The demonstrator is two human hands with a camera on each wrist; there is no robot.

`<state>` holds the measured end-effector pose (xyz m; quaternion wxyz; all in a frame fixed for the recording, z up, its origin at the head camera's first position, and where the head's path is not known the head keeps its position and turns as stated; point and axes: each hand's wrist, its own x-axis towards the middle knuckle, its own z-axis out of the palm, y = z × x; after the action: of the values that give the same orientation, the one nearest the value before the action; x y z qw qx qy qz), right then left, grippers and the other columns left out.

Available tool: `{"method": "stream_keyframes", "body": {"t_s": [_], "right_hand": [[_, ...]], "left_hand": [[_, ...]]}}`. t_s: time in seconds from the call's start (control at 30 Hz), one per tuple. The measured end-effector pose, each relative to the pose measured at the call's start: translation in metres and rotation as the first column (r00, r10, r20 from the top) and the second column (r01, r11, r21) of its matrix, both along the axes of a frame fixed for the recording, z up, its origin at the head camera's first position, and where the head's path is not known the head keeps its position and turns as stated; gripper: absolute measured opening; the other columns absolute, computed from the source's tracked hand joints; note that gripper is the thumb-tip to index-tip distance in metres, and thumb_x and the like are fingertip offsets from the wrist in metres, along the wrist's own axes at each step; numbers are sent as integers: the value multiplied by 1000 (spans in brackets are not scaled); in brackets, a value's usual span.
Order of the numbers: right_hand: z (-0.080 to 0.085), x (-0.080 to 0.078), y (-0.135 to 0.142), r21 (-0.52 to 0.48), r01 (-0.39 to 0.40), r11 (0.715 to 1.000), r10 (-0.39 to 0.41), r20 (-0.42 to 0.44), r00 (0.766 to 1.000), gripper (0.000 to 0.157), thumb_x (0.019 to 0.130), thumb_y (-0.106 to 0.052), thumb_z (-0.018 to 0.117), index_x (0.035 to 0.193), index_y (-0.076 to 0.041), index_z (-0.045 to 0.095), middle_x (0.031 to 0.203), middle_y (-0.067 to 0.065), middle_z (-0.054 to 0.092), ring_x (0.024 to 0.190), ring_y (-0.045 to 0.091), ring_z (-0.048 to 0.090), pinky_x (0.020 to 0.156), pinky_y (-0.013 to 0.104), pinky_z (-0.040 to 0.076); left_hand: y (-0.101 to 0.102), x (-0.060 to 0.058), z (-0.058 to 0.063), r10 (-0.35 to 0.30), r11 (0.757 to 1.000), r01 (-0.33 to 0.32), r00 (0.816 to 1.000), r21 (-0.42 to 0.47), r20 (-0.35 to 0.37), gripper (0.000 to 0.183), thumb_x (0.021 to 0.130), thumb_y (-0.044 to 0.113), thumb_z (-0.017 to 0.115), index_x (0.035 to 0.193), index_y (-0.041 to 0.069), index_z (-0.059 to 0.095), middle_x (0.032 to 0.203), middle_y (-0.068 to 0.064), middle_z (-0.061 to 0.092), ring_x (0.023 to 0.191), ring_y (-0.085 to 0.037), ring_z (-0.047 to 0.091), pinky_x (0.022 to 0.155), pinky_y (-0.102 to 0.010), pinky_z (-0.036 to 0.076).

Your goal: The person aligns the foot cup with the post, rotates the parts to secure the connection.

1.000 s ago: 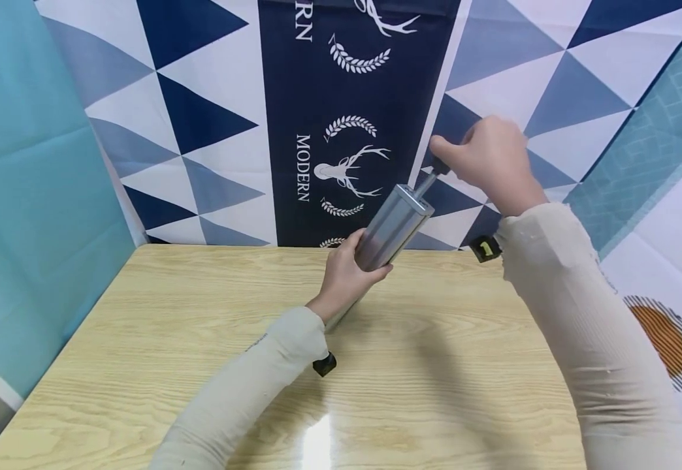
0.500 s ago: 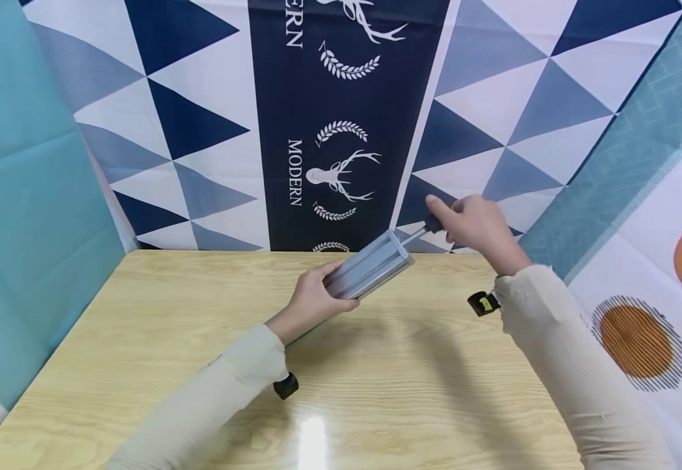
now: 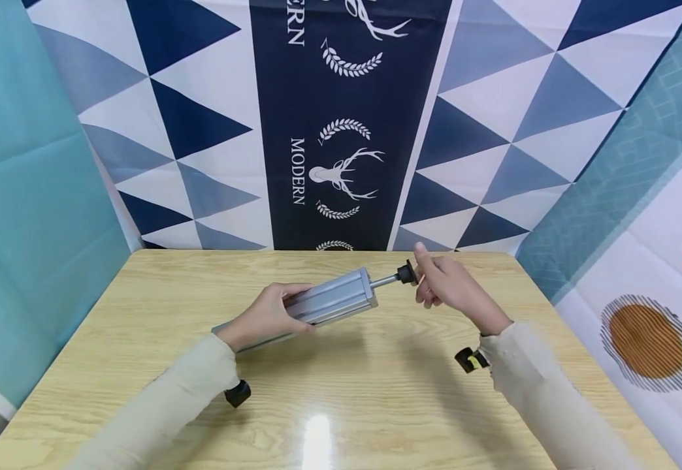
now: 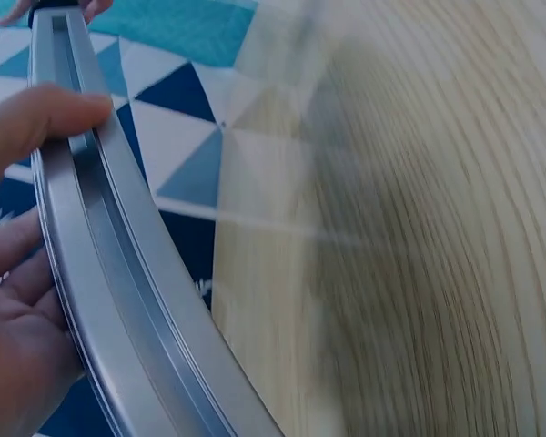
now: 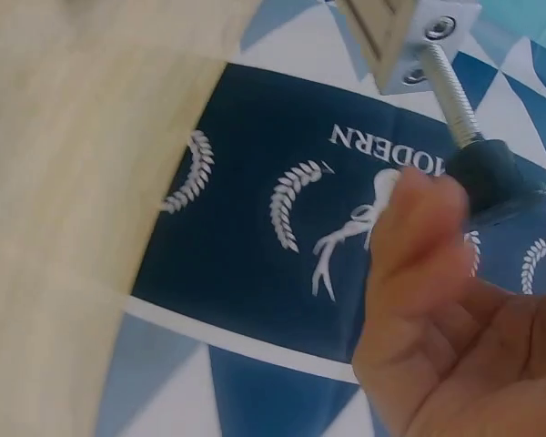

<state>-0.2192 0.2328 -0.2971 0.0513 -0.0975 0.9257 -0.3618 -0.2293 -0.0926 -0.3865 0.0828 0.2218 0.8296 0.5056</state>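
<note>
A long silver aluminium profile bar [image 3: 332, 299] is held at a slight slant over the table. My left hand [image 3: 267, 316] grips it around the middle, thumb on the near side; the left wrist view shows the thumb across the grooved face of the bar [image 4: 118, 237]. From its right end a threaded rod [image 5: 451, 96] sticks out, tipped with a black levelling foot [image 3: 405, 273]. My right hand [image 3: 449, 284] is right at that foot, thumb raised and fingers loosely bent beside the disc. In the right wrist view a blurred fingertip overlaps the edge of the foot [image 5: 487, 177].
A light wood-grain table [image 3: 341, 405] lies below both hands. Behind it hangs a patterned cloth [image 3: 341, 130] with triangles and deer heads. A turquoise cloth [image 3: 35, 196] stands on the left, and a white cloth with orange circles [image 3: 647, 339] on the right.
The bar has swung from a steep tilt to nearly level, and its foot end has come down. My left hand moved left and down; my right hand lowered and its fingers loosened from the foot.
</note>
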Motion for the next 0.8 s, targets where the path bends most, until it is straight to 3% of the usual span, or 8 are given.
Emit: {"method": "stream_keyframes", "body": {"t_s": [0.07,0.17,0.3,0.4,0.5,0.8], "right_hand": [[-10,3,1,-60,-55,997,52,-61,997,68,102,-52,26,117,6,57,87,15,69,68,21,67,66,35,55],[-23,7,4,-88,-164,983,144,-193,971,47,103,-36,43,139,-7,46,119,17,62,89,25,68,77,39,55],[-31,9,3,-66,-301,951,258,-369,893,62,92,-14,64,148,-20,37,143,11,46,110,27,62,89,42,51],[-32,8,-1,-30,-349,937,292,-480,827,65,86,-2,68,145,-16,43,139,9,51,104,23,64,87,37,52],[-32,6,-3,-9,-350,937,289,-545,787,62,83,6,69,140,-13,50,132,9,57,94,19,67,83,33,54],[-35,7,-7,2,-309,951,252,-583,772,58,79,8,71,133,-10,57,117,10,67,87,20,70,78,32,55]], "left_hand": [[-6,-1,-1,-9,1000,8,1000,7,20,75,66,24,88,134,18,57,126,0,61,111,-16,58,97,-40,44],[-14,-2,1,-20,1000,20,999,5,35,76,66,25,88,135,17,56,128,0,60,113,-17,57,99,-41,43],[-18,-3,6,-27,1000,28,999,-8,36,78,67,25,88,137,15,55,131,-4,58,116,-20,56,98,-43,43],[-19,-4,6,-35,999,36,999,-10,35,78,68,25,87,137,13,54,131,-6,58,115,-21,56,97,-43,43],[-19,-5,6,-50,999,50,998,-3,38,78,68,22,87,138,11,53,131,-7,58,114,-21,56,98,-42,43],[-19,-4,1,-52,998,51,998,-28,-21,76,69,23,87,136,8,54,127,-8,60,108,-20,58,93,-40,45]]}}
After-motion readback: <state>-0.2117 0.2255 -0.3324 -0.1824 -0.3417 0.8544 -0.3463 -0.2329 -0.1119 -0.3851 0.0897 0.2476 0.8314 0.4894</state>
